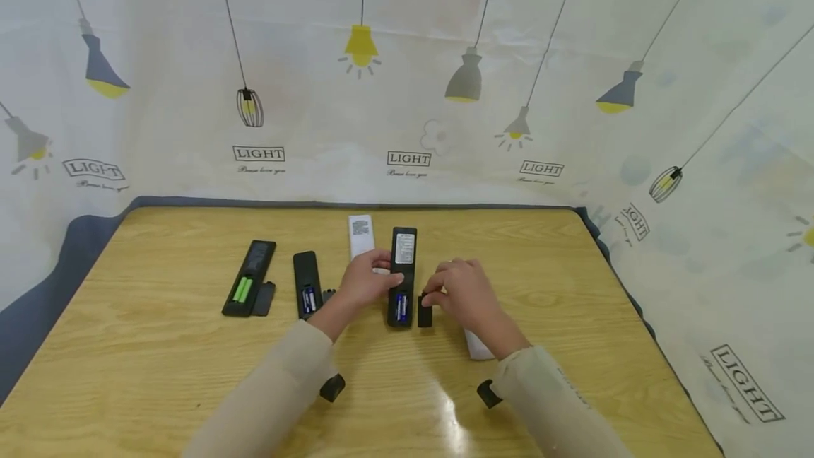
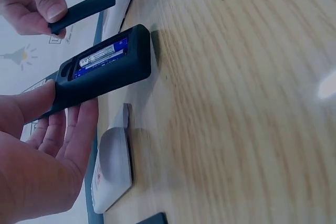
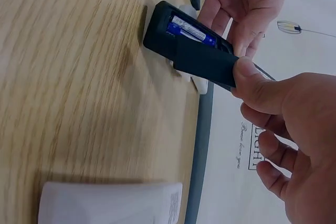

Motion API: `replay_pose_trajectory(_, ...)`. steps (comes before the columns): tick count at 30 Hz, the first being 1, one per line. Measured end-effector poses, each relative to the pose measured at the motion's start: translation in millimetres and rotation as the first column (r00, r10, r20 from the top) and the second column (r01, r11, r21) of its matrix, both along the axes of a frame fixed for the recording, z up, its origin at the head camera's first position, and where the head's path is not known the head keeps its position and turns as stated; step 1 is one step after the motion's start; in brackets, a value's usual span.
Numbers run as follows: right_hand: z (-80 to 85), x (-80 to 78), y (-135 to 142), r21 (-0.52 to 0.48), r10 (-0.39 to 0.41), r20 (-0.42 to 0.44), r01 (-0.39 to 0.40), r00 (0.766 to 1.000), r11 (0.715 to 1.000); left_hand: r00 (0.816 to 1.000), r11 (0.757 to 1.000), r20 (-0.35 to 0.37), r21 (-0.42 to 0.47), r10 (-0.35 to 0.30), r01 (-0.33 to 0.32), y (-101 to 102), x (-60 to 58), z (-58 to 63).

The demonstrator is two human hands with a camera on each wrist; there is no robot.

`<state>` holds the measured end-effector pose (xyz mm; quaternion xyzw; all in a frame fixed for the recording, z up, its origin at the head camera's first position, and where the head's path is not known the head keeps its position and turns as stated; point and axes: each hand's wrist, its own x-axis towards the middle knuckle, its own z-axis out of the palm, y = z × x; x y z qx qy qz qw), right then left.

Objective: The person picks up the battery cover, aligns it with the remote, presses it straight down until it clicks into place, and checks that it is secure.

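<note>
My left hand (image 1: pixel 365 280) grips a black remote control (image 1: pixel 408 288), back side up, with the thumb along its edge and the fingers underneath. Two blue-and-white batteries (image 2: pixel 102 56) lie in its uncovered compartment. Just to the right, my right hand (image 1: pixel 467 292) pinches a black battery cover (image 1: pixel 425 313) between thumb and finger. In the right wrist view the cover (image 3: pixel 205 61) overlaps part of the remote; in the head view a narrow gap separates them. The left wrist view shows the remote tilted above the table, its near end close to the wood.
On the wooden table (image 1: pixel 159 373), left, lie a black remote (image 1: pixel 257 260) with green batteries (image 1: pixel 242 290) beside a loose cover (image 1: pixel 263 299), and another black remote (image 1: pixel 307 268) with blue batteries. A white remote (image 1: pixel 361 232) lies behind my left hand; a white object (image 1: pixel 478 346) sits under my right forearm.
</note>
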<state>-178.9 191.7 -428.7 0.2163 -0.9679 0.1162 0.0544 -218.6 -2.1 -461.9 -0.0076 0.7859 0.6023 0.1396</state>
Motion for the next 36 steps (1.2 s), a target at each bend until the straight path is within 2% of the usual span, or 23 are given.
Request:
replay_pose_trajectory(5, 1.8, -0.6, -10.0, -0.022, 0.032, -0.062, -0.033, 0.998, 0.999, 1.0, 0.998, 0.017, 0.063, -0.015, 0.014, -6.9, 3.0, -2.5)
replay_pose_trajectory(11, -1.4, -2.6, -19.5, -0.03, 0.056, -0.174, -0.063, 0.983, 0.998, 1.0, 0.994, -0.011, 0.103, -0.019, 0.02, -9.9, 5.4, -3.4)
replay_pose_trajectory(20, -11.4, -3.9, -29.4, -0.013, 0.071, -0.226, -0.076, 0.972, 0.997, 1.0, 0.99, -0.02, 0.141, -0.003, 0.006, -10.3, 9.4, -2.1)
replay_pose_trajectory(23, -16.3, -2.7, -32.1, -0.001, 0.083, -0.273, -0.086, 0.958, 0.996, 1.0, 0.991, -0.022, 0.137, 0.009, -0.006, -10.5, 9.9, -2.8)
replay_pose_trajectory(30, -28.5, 0.9, -35.2, 0.051, 0.128, -0.396, -0.118, 0.909, 0.992, 0.999, 0.99, -0.03, 0.138, 0.028, -0.023, -11.4, 11.2, -6.9)
replay_pose_trajectory(36, -32.1, 3.5, -36.2, 0.061, 0.151, -0.395, -0.138, 0.906, 0.989, 0.999, 0.99, -0.039, 0.142, 0.031, -0.025, -12.7, 12.1, -7.7)
